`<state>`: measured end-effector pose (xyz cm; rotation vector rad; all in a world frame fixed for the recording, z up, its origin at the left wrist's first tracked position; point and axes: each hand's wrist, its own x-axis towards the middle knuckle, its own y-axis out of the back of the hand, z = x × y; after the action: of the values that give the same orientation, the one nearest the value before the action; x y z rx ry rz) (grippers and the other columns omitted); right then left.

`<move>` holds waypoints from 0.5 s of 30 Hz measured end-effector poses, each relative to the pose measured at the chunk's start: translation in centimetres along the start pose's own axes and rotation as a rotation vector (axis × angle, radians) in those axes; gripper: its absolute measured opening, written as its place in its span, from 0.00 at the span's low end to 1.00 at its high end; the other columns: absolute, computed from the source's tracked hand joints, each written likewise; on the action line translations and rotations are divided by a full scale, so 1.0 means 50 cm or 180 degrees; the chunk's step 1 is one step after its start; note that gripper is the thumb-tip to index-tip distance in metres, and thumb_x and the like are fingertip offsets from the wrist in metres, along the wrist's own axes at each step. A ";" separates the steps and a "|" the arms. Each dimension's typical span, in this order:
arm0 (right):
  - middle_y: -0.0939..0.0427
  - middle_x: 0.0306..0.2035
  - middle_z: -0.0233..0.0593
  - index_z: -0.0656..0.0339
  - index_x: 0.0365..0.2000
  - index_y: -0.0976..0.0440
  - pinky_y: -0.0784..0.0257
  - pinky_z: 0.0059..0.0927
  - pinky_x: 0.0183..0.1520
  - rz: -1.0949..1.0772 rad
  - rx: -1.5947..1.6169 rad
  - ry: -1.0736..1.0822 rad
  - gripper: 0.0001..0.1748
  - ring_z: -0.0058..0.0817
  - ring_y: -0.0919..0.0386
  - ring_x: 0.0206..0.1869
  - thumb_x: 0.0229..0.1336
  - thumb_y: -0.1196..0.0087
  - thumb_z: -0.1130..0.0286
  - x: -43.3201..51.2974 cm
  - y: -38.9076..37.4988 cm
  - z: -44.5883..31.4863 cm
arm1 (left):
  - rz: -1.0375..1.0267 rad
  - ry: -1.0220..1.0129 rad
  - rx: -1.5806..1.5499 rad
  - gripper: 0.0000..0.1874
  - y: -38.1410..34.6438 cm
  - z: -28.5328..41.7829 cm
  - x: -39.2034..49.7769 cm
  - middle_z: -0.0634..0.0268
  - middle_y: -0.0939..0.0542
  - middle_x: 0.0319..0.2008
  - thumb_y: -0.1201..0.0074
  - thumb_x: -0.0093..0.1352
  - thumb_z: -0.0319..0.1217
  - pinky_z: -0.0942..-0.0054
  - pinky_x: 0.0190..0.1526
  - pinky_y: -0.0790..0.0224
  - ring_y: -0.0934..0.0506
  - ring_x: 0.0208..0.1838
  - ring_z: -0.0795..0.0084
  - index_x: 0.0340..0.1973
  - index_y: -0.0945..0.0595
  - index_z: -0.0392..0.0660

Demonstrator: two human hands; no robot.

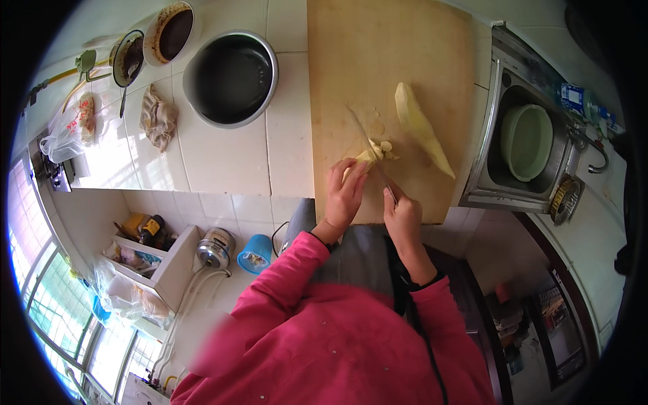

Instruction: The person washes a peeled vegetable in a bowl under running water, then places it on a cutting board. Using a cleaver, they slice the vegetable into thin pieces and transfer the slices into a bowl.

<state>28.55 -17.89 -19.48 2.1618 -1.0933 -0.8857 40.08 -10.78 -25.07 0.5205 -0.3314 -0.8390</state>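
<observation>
On the wooden cutting board [354, 66], my left hand [347, 190] presses a pale yellow, peeled vegetable piece [365, 158] with bent fingers. My right hand [403, 212] grips a kitchen knife [363, 130], whose blade lies against the piece beside my left fingertips. Several small cut chunks [387, 148] rest just right of the blade. A long, tapered, peeled piece [422, 124] lies farther right on the board. The knife's handle is mostly hidden in my right hand.
Left of the board, a dark-lined metal basin [233, 78], a crumpled cloth [157, 119], a bowl of dark liquid [174, 35] and a smaller bowl with a spoon [130, 58] occupy the tiled counter. At right, a steel sink [486, 167] holds a pale green basin [526, 142].
</observation>
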 end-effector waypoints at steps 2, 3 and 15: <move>0.23 0.22 0.52 0.57 0.47 0.22 0.27 0.43 0.30 -0.0321 -0.0367 -0.0014 0.15 0.50 0.22 0.25 0.60 0.47 0.70 -0.016 0.029 -0.006 | -0.0023 0.0005 -0.0012 0.14 0.002 0.001 0.000 0.57 0.25 0.46 0.39 0.60 0.20 0.63 0.48 0.30 0.25 0.49 0.56 0.43 0.18 0.41; 0.23 0.21 0.52 0.57 0.48 0.23 0.27 0.44 0.29 -0.0330 -0.0499 0.0133 0.15 0.50 0.22 0.25 0.60 0.48 0.70 -0.015 0.042 -0.006 | -0.0018 0.0009 -0.0025 0.14 0.003 0.000 0.002 0.57 0.25 0.46 0.39 0.60 0.20 0.62 0.48 0.30 0.26 0.49 0.55 0.42 0.18 0.41; 0.23 0.20 0.52 0.57 0.46 0.22 0.25 0.44 0.29 -0.0945 -0.1212 0.0244 0.17 0.50 0.22 0.25 0.54 0.47 0.73 0.054 0.034 0.014 | -0.0445 -0.0309 0.0058 0.12 0.027 0.001 0.033 0.56 0.25 0.47 0.40 0.61 0.20 0.61 0.50 0.32 0.26 0.50 0.54 0.41 0.18 0.39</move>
<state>28.43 -21.17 -19.54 2.0387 -0.5193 -1.0356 41.94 -11.32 -24.16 0.5253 -0.3954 -0.9995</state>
